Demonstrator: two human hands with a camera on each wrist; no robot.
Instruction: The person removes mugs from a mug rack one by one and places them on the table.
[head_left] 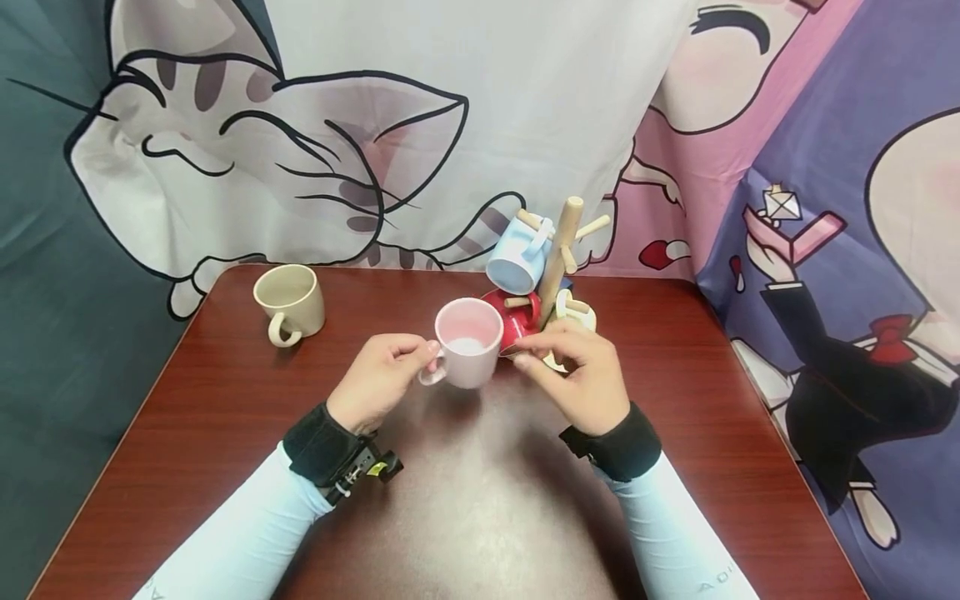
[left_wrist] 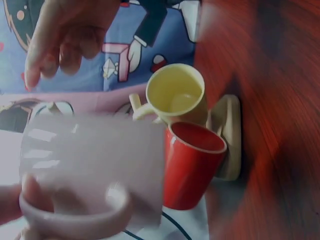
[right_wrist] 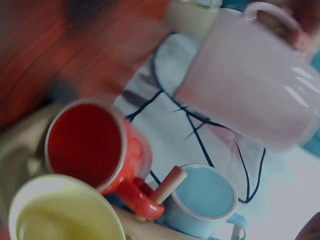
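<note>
A pink mug point(head_left: 468, 354) hangs above the table, its mouth tipped toward the head camera. My left hand point(head_left: 384, 379) pinches its handle between thumb and fingers. Beside it my right hand point(head_left: 577, 375) is raised with loosely bent fingers and nothing in them. Behind the hands stands a wooden mug tree point(head_left: 561, 258). On its pegs hang a light blue mug point(head_left: 516, 260) up high, a red mug point(right_wrist: 135, 155) lower down and a pale yellow mug point(left_wrist: 175, 97). In the head view my right hand partly covers the yellow one.
A beige mug point(head_left: 296, 304) stands upright at the back left of the brown table point(head_left: 187, 433), handle toward the front. A printed cloth point(head_left: 540, 108) hangs behind the table's far edge. The mug tree's wooden base point(left_wrist: 232, 140) rests on the table.
</note>
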